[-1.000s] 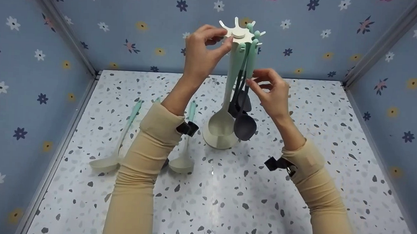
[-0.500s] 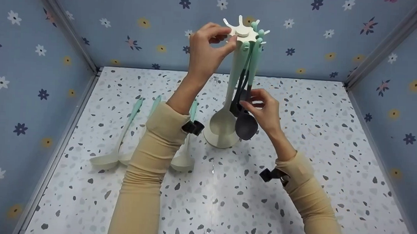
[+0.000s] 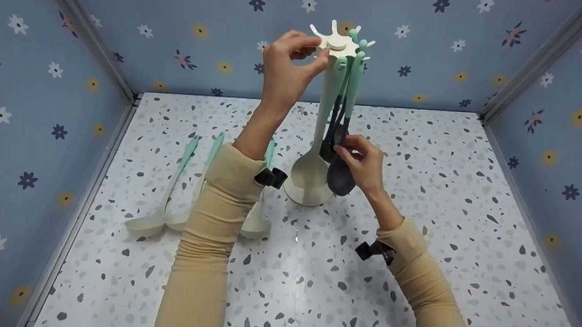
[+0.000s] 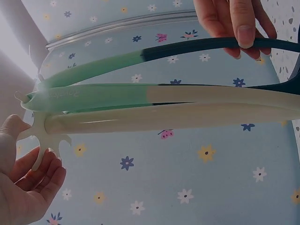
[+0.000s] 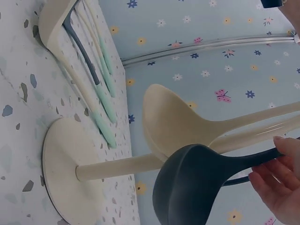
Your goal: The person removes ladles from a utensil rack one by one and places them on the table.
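A cream utensil stand (image 3: 336, 45) with a hooked top stands upright on its round base (image 5: 65, 197). My left hand (image 3: 286, 67) holds a hooked arm of that top between thumb and fingers. Lower down, my right hand (image 3: 367, 162) pinches the dark shaft of a ladle (image 5: 187, 183) just above its bowl. The mint end of this ladle is up at the stand's hooks. Beside it hangs a cream ladle (image 5: 176, 117), its bowl in front of the pole. Behind these, more dark utensils with mint handles (image 3: 342, 92) hang, partly hidden.
Several mint-handled utensils lie on the speckled table (image 3: 286, 281) left of the stand, among them a cream ladle (image 3: 146, 225) and a dark-shafted one (image 5: 84, 51). My left sleeve covers part of them. Flowered walls (image 3: 179, 11) enclose the back and sides.
My right hand has slid down the dark ladle, from near its mint handle to just above the bowl. My left hand keeps its hold on the stand's top.
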A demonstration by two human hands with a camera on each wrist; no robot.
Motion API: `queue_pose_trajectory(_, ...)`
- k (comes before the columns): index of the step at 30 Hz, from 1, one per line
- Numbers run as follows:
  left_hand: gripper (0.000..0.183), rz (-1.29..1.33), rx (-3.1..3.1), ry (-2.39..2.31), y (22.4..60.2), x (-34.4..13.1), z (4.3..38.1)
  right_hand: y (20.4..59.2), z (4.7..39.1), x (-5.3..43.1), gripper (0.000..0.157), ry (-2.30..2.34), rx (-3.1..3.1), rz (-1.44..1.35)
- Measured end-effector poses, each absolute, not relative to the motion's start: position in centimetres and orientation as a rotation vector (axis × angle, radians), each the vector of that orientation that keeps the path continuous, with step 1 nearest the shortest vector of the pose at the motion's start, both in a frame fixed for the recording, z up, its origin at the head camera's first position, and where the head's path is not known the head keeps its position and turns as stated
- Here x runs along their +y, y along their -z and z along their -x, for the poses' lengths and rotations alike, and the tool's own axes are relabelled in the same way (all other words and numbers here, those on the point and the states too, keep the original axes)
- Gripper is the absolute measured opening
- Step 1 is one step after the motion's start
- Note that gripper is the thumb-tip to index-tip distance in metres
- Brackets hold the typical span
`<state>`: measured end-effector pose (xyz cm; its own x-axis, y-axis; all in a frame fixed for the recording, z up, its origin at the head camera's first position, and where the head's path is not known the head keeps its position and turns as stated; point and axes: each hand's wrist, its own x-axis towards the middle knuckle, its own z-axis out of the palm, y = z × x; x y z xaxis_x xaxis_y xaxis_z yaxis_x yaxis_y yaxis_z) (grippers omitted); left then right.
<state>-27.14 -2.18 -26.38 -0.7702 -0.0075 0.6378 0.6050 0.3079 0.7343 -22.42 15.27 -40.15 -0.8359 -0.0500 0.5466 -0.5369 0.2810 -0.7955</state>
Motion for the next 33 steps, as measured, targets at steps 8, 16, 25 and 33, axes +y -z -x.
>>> queue_pose_trajectory(8, 0.020, 0.514, -2.027, 1.498, 26.5, -2.1, 27.2, 41.1, 22.4, 14.8, 0.012, -1.531, -2.036, -0.543)
queue_pose_trajectory(16, 0.021, 0.535, -2.011, 1.481, 26.5, -2.3, 27.3, 41.3, 22.2, 14.9, 0.012, -1.435, -1.999, -0.534)
queue_pose_trajectory(25, 0.020, 0.512, -2.006, 1.489, 26.5, -2.2, 27.3, 41.1, 21.9, 15.0, 0.012, -1.411, -2.007, -0.520)
queue_pose_trajectory(33, 0.020, 0.501, -2.009, 1.492, 26.6, -2.2, 27.3, 40.6, 21.6, 15.1, 0.010, -1.393, -1.986, -0.521)
